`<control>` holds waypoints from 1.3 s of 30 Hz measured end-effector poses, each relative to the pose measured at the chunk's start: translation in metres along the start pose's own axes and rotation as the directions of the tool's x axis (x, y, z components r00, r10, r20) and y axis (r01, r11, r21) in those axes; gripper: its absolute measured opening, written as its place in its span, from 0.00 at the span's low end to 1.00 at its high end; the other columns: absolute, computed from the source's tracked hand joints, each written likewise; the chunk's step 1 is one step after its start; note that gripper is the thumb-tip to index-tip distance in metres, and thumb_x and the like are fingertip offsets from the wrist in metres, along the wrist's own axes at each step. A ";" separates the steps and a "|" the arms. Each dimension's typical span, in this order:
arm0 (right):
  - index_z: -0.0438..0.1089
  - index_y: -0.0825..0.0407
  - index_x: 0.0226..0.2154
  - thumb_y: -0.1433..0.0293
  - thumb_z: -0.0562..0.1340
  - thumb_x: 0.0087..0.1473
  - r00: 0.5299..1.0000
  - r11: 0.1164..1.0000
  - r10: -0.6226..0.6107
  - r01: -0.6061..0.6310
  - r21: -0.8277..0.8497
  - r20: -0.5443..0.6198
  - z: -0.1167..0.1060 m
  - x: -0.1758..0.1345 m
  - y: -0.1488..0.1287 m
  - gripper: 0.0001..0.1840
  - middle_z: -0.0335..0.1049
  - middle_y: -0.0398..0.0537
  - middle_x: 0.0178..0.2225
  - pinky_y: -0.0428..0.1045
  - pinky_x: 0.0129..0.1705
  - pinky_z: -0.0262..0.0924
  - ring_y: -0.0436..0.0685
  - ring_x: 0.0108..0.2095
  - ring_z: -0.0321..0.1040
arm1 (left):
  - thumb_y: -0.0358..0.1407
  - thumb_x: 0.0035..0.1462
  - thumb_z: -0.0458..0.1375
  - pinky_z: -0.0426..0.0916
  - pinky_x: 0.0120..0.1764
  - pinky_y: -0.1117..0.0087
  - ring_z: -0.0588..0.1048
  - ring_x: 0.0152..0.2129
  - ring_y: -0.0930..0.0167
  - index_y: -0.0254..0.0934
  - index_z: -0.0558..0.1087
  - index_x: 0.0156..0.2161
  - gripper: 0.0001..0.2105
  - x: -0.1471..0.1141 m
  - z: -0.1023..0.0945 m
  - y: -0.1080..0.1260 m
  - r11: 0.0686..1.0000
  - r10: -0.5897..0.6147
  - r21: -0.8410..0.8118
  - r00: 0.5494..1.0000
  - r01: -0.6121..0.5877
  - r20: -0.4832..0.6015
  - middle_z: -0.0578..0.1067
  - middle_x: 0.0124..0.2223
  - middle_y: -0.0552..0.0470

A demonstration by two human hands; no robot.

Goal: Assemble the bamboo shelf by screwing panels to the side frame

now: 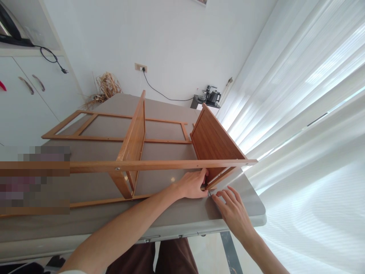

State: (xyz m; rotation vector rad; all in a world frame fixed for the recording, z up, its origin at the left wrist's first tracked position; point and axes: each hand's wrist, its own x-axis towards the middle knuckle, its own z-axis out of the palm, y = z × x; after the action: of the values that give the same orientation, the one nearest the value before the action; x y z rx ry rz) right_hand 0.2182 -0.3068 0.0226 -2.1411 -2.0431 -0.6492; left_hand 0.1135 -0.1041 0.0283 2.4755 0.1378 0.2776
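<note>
A brown wooden shelf frame lies on its side, with one long rail (pixel 159 165) across its near top. Two slatted boards stand upright in it, a middle board (pixel 133 133) and an end board (pixel 215 139). At the lower right corner, my left hand (pixel 192 185) reaches under the rail and is closed around the frame, its fingertips partly hidden. A thin bent metal hex key (pixel 210 193) sticks out at that corner. My right hand (pixel 232 205) has its thumb and index finger at the key's end, seemingly pinching it, while the other fingers are stretched out.
The frame rests on a grey-topped table (pixel 251 201), whose rounded right corner is near white curtains (pixel 322 160). Dried stalks (pixel 107 86) and a black kettle (pixel 214 97) are behind it. A power cord (pixel 165 97) runs along the wall. White cabinets (pixel 31 99) stand left.
</note>
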 end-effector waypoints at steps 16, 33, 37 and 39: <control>0.69 0.50 0.43 0.84 0.52 0.57 0.999 0.998 0.047 -0.047 0.031 0.026 -0.002 0.001 -0.002 0.19 0.69 0.48 0.37 0.61 0.57 0.54 0.57 0.40 0.65 | 0.46 0.51 0.58 0.63 0.29 0.67 0.75 0.31 0.65 0.41 0.57 0.44 0.20 0.000 -0.001 0.000 1.000 0.014 -0.010 1.000 -0.015 -0.012 0.75 0.39 0.54; 0.69 0.52 0.41 0.84 0.52 0.58 0.997 0.995 -0.052 0.057 -0.088 0.057 -0.011 0.009 -0.005 0.17 0.70 0.50 0.37 0.64 0.58 0.53 0.58 0.41 0.66 | 0.44 0.50 0.59 0.64 0.30 0.67 0.76 0.33 0.65 0.41 0.57 0.45 0.20 0.000 -0.001 0.000 1.000 0.001 -0.015 1.000 -0.001 0.012 0.76 0.39 0.54; 0.69 0.52 0.43 0.82 0.52 0.59 1.000 1.000 -0.005 0.005 -0.012 0.014 -0.003 0.002 -0.002 0.16 0.72 0.49 0.38 0.62 0.56 0.55 0.58 0.42 0.67 | 0.43 0.49 0.60 0.65 0.31 0.67 0.76 0.34 0.65 0.41 0.57 0.45 0.21 0.000 0.000 0.000 1.000 0.001 -0.015 1.000 -0.001 0.009 0.76 0.39 0.54; 0.68 0.52 0.44 0.81 0.53 0.60 1.000 0.998 0.024 -0.024 0.052 -0.011 0.001 -0.001 -0.001 0.14 0.73 0.48 0.39 0.60 0.56 0.56 0.57 0.42 0.68 | 0.42 0.49 0.61 0.65 0.31 0.67 0.76 0.34 0.65 0.41 0.58 0.45 0.21 0.000 0.000 0.000 1.000 0.002 -0.015 1.000 -0.002 0.005 0.76 0.40 0.54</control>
State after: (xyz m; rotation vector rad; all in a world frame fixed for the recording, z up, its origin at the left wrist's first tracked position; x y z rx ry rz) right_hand 0.2175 -0.3072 0.0208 -2.1244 -2.0026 -0.5971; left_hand 0.1134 -0.1040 0.0283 2.4616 0.1311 0.2721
